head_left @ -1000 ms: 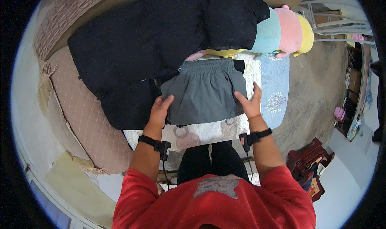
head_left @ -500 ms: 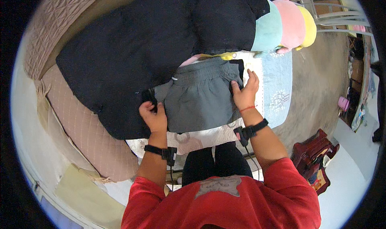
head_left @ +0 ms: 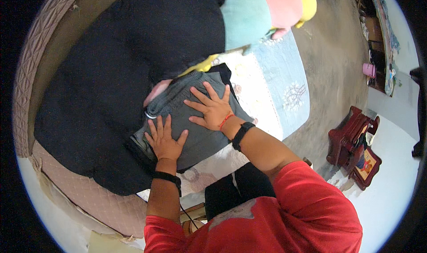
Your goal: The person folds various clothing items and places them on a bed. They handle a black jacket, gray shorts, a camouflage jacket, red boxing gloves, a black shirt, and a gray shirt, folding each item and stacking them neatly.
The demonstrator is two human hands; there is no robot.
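Observation:
Grey shorts [head_left: 189, 139] with a gathered elastic waistband lie on the white patterned bedding, the waistband at the far side. My left hand [head_left: 165, 139] rests flat on their left part, fingers apart, close to a small white loop at the waistband. Spread flat on the upper right part of the shorts is my right hand [head_left: 211, 108]. Both hands are open and hold nothing. Black fabric [head_left: 227, 74] sticks out from under the shorts on the right. A large black cloth [head_left: 120, 62] lies to the left and beyond, next to the shorts.
A striped plush in teal, pink and yellow [head_left: 247, 17] pokes out from the black cloth. Light blue bedding [head_left: 282, 79] covers the right side. Off to the right stand a dark red wooden piece of furniture [head_left: 349, 133] and a pink container [head_left: 368, 70]. A brown quilted cover [head_left: 82, 182] lies at left.
My hands have moved from the sides of the shorts onto their top, with fingers spread out. The whole view has turned and shifted, so the shorts now appear slanted.

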